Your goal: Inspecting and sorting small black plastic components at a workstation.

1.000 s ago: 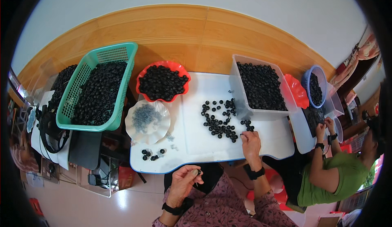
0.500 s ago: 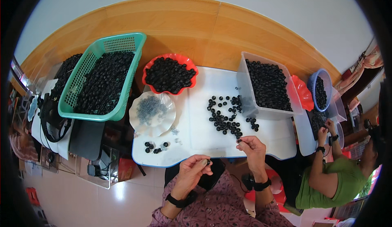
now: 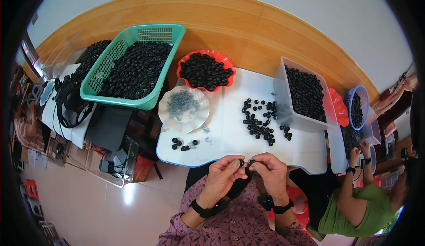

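Note:
Just in front of the table's near edge, both of my hands are brought close together. My left hand (image 3: 225,176) pinches a small black round part (image 3: 241,163) between thumb and fingers. Beside it, my right hand (image 3: 271,173) is closed at the fingertips on another small black part (image 3: 252,162). The two parts almost meet; whether they touch I cannot tell. Beyond my right hand, a loose group of black round parts (image 3: 264,131) lies on the white table (image 3: 221,144). Several more black parts (image 3: 176,143) sit near the left front edge, by a white scalloped plate (image 3: 201,115) of small clear pieces.
Black parts fill a green basket (image 3: 152,102) at the left, a red scalloped bowl (image 3: 228,64) at the back and a translucent bin (image 3: 305,123) at the right. Past the bin are a red dish (image 3: 338,106) and a blue basket (image 3: 347,96). A person in green (image 3: 354,210) works there.
My right hand has moved left from the pile on the table, bringing a black part to my left hand. The whole view has shifted, with the table things now farther right.

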A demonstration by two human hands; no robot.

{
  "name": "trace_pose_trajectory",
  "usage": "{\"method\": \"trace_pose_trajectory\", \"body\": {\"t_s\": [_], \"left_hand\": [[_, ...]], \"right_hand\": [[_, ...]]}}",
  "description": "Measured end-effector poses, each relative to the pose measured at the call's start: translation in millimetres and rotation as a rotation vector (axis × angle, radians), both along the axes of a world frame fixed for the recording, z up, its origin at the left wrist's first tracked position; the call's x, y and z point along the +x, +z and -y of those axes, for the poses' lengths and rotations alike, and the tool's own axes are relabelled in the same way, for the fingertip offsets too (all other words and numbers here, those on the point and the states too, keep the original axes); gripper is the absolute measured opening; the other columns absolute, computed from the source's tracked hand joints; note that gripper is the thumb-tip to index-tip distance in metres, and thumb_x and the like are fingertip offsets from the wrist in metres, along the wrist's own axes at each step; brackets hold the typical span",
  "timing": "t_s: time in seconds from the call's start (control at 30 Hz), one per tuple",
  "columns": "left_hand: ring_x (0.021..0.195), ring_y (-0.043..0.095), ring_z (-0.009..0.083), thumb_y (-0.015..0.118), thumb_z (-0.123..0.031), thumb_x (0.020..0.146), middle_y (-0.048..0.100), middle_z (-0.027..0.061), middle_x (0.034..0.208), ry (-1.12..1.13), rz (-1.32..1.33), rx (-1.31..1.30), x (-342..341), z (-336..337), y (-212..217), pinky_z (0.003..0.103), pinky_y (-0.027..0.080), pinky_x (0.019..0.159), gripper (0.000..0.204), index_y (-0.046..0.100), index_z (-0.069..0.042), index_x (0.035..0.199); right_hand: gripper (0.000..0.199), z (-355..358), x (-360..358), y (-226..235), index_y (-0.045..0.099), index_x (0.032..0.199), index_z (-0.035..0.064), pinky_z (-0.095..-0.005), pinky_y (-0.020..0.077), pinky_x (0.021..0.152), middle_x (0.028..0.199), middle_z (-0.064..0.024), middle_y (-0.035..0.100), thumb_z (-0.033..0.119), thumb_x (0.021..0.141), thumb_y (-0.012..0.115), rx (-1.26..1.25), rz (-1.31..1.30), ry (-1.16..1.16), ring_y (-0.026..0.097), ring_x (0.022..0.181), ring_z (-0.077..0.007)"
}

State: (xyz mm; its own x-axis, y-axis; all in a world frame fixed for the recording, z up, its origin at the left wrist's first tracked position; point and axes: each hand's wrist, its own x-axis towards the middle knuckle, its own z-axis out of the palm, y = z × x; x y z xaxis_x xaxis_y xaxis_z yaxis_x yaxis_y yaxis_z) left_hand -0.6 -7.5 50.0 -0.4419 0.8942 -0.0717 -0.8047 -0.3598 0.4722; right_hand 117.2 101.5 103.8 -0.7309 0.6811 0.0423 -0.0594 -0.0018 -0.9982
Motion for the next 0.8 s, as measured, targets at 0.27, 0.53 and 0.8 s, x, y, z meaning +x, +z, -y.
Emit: {"method": "trace_pose_trajectory", "body": {"t_s": [0.27, 0.53, 0.8], "left_hand": [[0.081, 0.063, 0.0141, 0.051, -0.009, 0.099, 0.064, 0.0122, 0.098, 0.037, 0.022, 0.054, 5.0, 11.9, 3.2, 0.031, 0.059, 0.075, 0.024, 0.060, 0.005, 0.116], [0.084, 0.063, 0.0162, 0.052, -0.008, 0.098, 0.064, 0.0122, 0.098, 0.057, 0.070, 0.075, 8.3, 24.5, 11.1, 0.031, 0.059, 0.075, 0.024, 0.060, 0.005, 0.116], [0.084, 0.063, 0.0170, 0.054, -0.009, 0.097, 0.064, 0.0123, 0.097, 0.034, 0.194, 0.180, 9.3, 34.2, 8.7, 0.031, 0.059, 0.075, 0.025, 0.059, 0.006, 0.116]], "right_hand": [[0.017, 16.6, -0.5, 3.8, 0.063, 0.107, -0.0034, -0.0229, 0.0523, 0.078, 0.101, -0.0068, 0.063, -0.004, 0.090, 0.062, 0.112, -0.017, 0.037, 0.063, 0.087, -0.0114], [0.019, 30.4, -1.2, 8.6, 0.063, 0.107, -0.0034, -0.0227, 0.0506, 0.080, 0.101, -0.0072, 0.062, -0.005, 0.089, 0.062, 0.163, -0.007, 0.025, 0.062, 0.090, -0.0114], [0.016, 43.7, -4.6, 13.6, 0.063, 0.104, -0.0028, -0.0227, 0.0503, 0.080, 0.101, -0.0064, 0.059, -0.006, 0.088, 0.061, 0.291, -0.007, 0.038, 0.062, 0.091, -0.0120]]}}
